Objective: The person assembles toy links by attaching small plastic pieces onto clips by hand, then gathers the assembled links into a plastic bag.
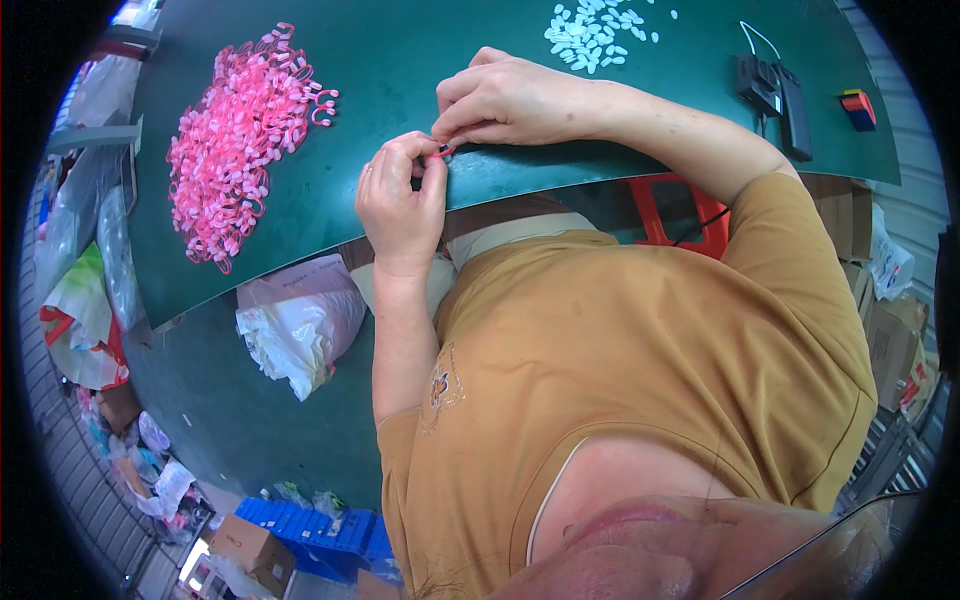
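Observation:
Near the table's front edge, my left hand pinches a small pink curved piece between thumb and fingertips. My right hand comes in from the right, its fingers closed right at that same piece; whatever it grips is hidden behind the fingertips. To the left lies a large heap of pink U-shaped pieces with paler ends. Beyond my right hand are scattered small white oval pieces, lying loose on the green table.
At the right of the table lie a black adapter with a cable, a black bar-shaped device and a small red, yellow and dark block. Below the edge are a white plastic bag, a red stool and blue crates.

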Demonstrator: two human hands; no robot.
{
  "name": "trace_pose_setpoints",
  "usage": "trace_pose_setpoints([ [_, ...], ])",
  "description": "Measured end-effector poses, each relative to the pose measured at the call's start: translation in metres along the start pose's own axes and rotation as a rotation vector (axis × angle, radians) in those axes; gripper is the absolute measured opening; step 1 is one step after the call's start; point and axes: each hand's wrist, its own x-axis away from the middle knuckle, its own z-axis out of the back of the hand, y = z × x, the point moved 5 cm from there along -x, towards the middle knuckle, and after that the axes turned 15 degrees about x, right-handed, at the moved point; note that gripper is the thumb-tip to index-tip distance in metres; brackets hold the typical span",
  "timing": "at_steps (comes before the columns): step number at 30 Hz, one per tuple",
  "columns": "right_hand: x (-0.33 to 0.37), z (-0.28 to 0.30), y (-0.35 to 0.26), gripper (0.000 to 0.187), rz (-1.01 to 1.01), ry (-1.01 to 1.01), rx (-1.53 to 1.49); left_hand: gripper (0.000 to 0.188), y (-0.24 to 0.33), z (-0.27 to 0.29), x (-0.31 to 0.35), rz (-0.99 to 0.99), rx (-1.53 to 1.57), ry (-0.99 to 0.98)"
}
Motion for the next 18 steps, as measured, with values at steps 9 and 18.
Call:
trace_pose_setpoints([
  [9, -0.001, -0.006, -0.007, 0.015, 0.05, -0.056, 0.115, 0.018, 0.001, 0.0, -0.001, -0.004, 0.021, -0.006],
  [18, 0.012, -0.004, -0.001, 0.017, -0.011, 0.036, 0.146, 0.02, -0.001, 0.0, 0.002, -0.026, 0.025, -0.014],
])
